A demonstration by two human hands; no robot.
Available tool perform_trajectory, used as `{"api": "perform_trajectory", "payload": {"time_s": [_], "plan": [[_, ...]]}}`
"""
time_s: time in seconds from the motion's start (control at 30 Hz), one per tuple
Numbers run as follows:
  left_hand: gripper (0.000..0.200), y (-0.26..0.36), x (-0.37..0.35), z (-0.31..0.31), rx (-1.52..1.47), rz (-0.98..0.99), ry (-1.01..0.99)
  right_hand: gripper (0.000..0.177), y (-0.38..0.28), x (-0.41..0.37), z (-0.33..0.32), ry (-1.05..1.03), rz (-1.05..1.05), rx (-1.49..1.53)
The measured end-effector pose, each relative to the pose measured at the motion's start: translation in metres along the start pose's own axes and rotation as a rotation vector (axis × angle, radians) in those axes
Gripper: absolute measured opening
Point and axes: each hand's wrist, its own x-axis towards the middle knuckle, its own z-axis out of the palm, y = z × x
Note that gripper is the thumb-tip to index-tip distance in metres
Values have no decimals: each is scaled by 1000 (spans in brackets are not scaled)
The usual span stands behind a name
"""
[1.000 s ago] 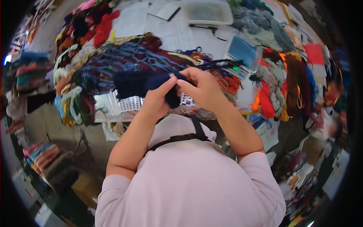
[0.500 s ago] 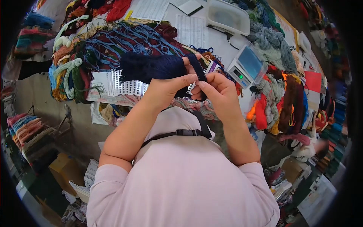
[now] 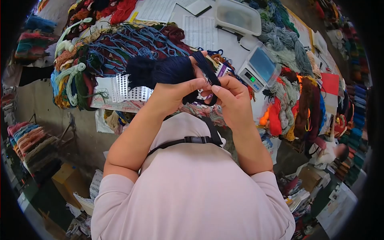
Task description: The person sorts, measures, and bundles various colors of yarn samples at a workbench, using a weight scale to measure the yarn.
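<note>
A thick hank of navy yarn (image 3: 170, 71) lies across my left hand (image 3: 178, 91), its loose tufted end pointing left. The fingers of that hand are wrapped round the yarn, with the thumb pointing right. My right hand (image 3: 231, 93) pinches a navy loop (image 3: 211, 71) at the hank's right end, thumb and index finger pressed together. Both hands' fingertips meet near the loop, and the strands partly hide them. Under the hank lies a white card with rows of holes (image 3: 130, 89).
A digital scale (image 3: 253, 78) with a blue-lined tray stands right of my hands. Behind it is a clear plastic bin (image 3: 239, 17). Tangled blue and maroon yarn (image 3: 136, 44) covers the table's left; grey, orange and brown skeins (image 3: 290, 106) lie right. Another person (image 3: 326, 152) is at the far right.
The navy loop has shifted and spread slightly between my hands, and my right fingers have moved a little. The view has turned slightly. At the far right the other person has moved.
</note>
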Motion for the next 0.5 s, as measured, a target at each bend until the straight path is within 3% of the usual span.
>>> {"api": "perform_trajectory", "payload": {"time_s": [0.07, 0.4, 0.5], "plan": [[61, -1, 1, 0, -30, 46, -73, 8, 1, 0, -1, 5, -6, 3], [48, -6, 4, -3, 115, 67, -17, 10, 5, 0, -3, 0, -74, -93], [46, -7, 7, -9, 270, 234, -88, 9, 5, 1, -5, 20, -56, -26]]}}
